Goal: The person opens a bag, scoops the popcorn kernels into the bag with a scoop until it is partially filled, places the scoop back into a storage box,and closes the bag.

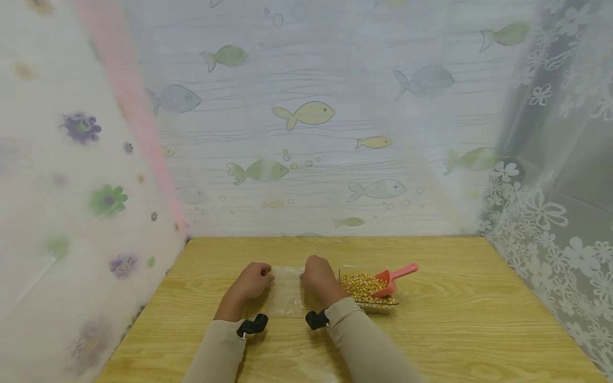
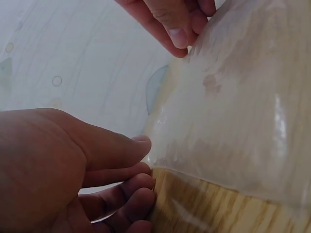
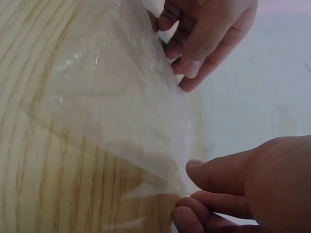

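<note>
A clear plastic bag hangs flat between the two hands, above the wooden table. At its far left corner the left hand pinches the edge between thumb and index finger, as the left wrist view shows with the bag stretching off to the right. The right hand pinches the opposite far corner; in the right wrist view its thumb and forefinger meet at the edge of the film. Just right of that hand stands a clear rectangular container of yellow corn kernels, with a pink scoop resting in it.
The wood-grain table reaches to a fish-printed curtain at the back. Flower-printed sheets hang along the left and right sides. A black wrist mount sits on the left wrist, another on the right.
</note>
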Demonstrator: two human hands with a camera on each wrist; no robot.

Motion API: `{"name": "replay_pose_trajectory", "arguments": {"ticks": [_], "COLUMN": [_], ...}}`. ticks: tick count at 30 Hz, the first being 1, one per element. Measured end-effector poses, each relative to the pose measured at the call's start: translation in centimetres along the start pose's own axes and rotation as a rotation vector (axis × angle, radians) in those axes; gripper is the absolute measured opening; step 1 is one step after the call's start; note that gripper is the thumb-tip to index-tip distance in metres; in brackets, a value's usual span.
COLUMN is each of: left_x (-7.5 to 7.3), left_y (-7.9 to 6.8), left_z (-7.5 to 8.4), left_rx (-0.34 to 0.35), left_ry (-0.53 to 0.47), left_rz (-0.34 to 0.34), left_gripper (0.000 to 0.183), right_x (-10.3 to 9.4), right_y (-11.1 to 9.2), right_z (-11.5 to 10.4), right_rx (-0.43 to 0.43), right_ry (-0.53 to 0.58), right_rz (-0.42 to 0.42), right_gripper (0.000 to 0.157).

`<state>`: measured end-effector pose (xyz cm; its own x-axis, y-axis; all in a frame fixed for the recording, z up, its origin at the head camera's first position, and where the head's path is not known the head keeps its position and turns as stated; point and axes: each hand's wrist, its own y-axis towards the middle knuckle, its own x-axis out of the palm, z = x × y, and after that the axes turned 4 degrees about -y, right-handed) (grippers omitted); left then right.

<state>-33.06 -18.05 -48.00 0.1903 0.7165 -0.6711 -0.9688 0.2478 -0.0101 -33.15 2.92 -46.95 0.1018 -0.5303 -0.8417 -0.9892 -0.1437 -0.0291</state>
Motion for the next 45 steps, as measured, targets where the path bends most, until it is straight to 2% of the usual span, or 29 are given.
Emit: {"name": "replay_pose_trajectory", "arguments": {"ticks": [3,5,9,15,21,26,31,37,41,45], "left_x": [0.0,0.0,-0.1,0.2,0.5,0.4,0.2,-0.4,-0.8,-1.2], "left_y": [0.0,0.0,-0.2,-0.2,0.0,0.0,-0.4,-0.6,-0.5,-0.5], "left_z": [0.1,0.2,0.3,0.1,0.0,0.1,0.4,0.7,1.0,1.2], "left_rx": [-0.004,-0.023,-0.061,-0.119,-0.130,-0.136,-0.147,-0.128,-0.106,-0.095], "left_ry": [0.002,-0.008,0.001,-0.025,-0.047,-0.034,-0.048,-0.091,-0.131,-0.159], "left_rz": [-0.004,-0.009,0.025,0.093,0.142,0.169,0.167,0.135,0.132,0.133], "left_gripper": [0.021,0.029,0.039,0.029,0.014,0.008,0.006,0.008,0.006,0.005], "right_x": [0.0,0.0,0.2,0.7,0.8,0.8,0.8,0.9,0.9,0.4], "right_y": [0.0,-0.1,-0.2,-0.3,-0.6,-0.8,-0.8,-0.4,0.0,-0.2], "right_z": [-0.2,-0.3,-0.3,-0.5,-0.7,-0.7,-0.5,0.2,0.9,1.0], "right_rx": [-0.001,0.002,0.016,0.033,0.050,0.053,0.049,0.032,0.046,0.072], "right_ry": [-0.006,-0.004,-0.004,0.010,0.011,0.030,0.046,0.118,0.217,0.307], "right_rz": [0.024,0.042,0.071,0.076,0.116,0.132,0.132,0.137,0.127,0.102], "right_gripper": [0.047,0.047,0.049,0.046,0.035,0.040,0.044,0.054,0.056,0.039]}}
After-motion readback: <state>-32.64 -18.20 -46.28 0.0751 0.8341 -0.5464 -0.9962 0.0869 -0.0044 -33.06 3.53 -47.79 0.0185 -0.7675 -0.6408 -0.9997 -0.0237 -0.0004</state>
